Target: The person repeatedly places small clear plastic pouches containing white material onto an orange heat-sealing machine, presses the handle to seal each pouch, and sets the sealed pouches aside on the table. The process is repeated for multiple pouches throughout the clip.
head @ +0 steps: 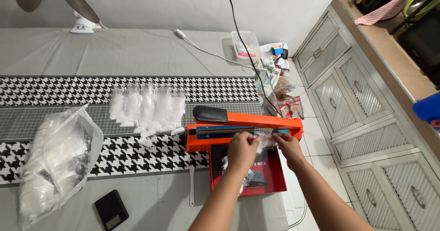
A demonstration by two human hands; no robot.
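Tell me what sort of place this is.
Probably a home packing spot set up on the floor. An orange heat sealer sits on a patterned mat, rows of small filled clear packets lie beside it, and louvred cabinet doors line the tiled floor.

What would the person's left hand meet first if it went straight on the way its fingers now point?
Probably the orange heat sealer. The left hand holds the small clear bag at the sealer's front edge, fingers aimed at its bar, though depth is hard to judge.

Red box (268, 173) under sealer; clear bag (55, 162) left; scale screen (112, 221)
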